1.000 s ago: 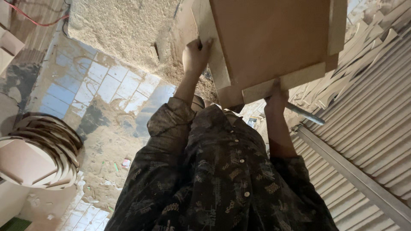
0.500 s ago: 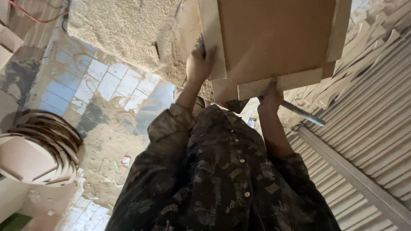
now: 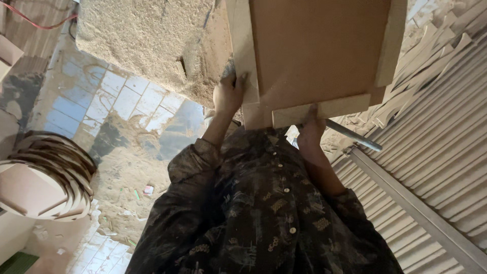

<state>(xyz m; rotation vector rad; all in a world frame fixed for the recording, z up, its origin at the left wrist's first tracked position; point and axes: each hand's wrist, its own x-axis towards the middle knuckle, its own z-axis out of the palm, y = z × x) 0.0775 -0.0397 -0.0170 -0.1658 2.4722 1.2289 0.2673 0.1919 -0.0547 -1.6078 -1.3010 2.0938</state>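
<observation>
I see my left hand (image 3: 229, 95) and right hand (image 3: 310, 133) with fingers clamped on the flat brown framed wooden board (image 3: 319, 50) at twelve o'clock.

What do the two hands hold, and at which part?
A framed wooden panel: left hand grips its left edge strip, right hand its near edge strip.
</observation>
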